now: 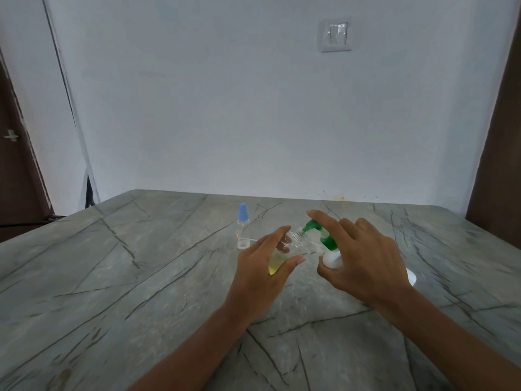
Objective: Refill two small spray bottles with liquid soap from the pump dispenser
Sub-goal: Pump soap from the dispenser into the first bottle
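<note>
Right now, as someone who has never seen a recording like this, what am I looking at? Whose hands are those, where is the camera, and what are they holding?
There is no machine here: these are a person's two bare hands, filmed by one wide camera worn on the head, looking forward and down. The left hand holds a small clear bottle, tilted, with some yellowish liquid inside, its open neck at the green spout of the pump dispenser. The right hand reaches over that dispenser, index finger on the green pump head. Behind, a second spray bottle with a blue cap stands upright on the grey stone counter.
</note>
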### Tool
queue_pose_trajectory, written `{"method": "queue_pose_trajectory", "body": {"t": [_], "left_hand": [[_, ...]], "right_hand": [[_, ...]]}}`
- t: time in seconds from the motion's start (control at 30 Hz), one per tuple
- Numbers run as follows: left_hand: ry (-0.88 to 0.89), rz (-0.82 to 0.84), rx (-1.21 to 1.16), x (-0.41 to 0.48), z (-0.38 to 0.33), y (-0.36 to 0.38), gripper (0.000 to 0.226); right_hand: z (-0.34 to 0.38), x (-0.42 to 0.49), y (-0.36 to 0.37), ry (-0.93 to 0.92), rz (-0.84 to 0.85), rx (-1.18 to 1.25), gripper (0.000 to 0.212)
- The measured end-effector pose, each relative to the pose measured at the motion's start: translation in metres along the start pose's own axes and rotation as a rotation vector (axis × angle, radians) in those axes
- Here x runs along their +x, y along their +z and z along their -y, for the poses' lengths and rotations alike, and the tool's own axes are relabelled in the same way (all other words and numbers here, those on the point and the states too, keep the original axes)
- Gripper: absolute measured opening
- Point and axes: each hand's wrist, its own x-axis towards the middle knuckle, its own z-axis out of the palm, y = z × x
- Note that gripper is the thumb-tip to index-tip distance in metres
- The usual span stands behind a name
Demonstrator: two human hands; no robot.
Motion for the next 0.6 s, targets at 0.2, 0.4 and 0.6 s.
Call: {"method": "queue_pose_trajectory", "body": {"t": [0.2,0.4,0.6], "left_hand": [[-0.016,0.005,-0.002,-0.0009,0.0020,0.0017,0.059],[-0.012,0.052,0.007,-0.0018,0.0016,0.0024,0.058],[-0.030,0.054,0.001,-0.0005,0.0004,0.0013,0.058]], "right_hand": [[0.0002,0.0003,0.0011,-0.003,-0.008,0.014,0.095],[-0.0025,0.0001,0.0030,-0.008,-0.007,0.050,0.084],[0.0003,-0.0002,0.0011,0.009,-0.018,0.020,0.086]]}}
